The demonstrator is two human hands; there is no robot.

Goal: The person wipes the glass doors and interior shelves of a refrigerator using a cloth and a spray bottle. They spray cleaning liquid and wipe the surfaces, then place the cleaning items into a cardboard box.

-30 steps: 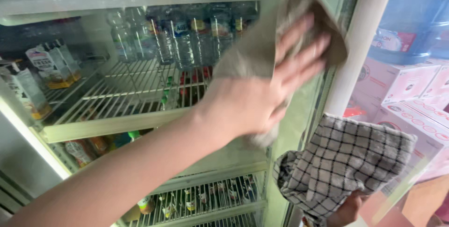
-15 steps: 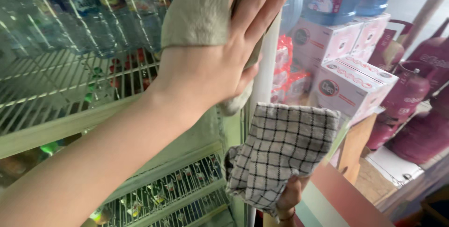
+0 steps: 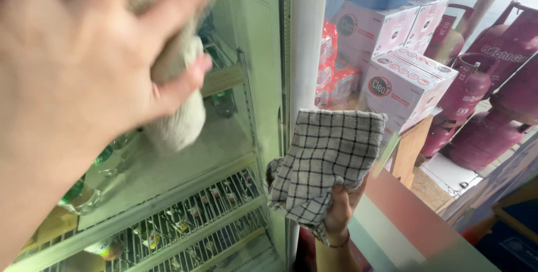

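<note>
Since half a second ago left hand point(image 3: 84, 75) swung closer to camera, blurred, fingers closed on one beige cloth point(image 3: 176, 95) pressed against the fridge door glass point(image 3: 224, 154) at left. Right hand point(image 3: 342, 210) low centre, clamped on one checked cloth point(image 3: 325, 160) by the door edge. Far right: three stacked white cartons point(image 3: 403, 84), about four magenta gas cylinders point(image 3: 476, 132).

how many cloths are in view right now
2. A beige cloth is pressed to the fridge's glass door under the left hand; a checked cloth hangs from the right hand, lower down by the door edge.
</note>
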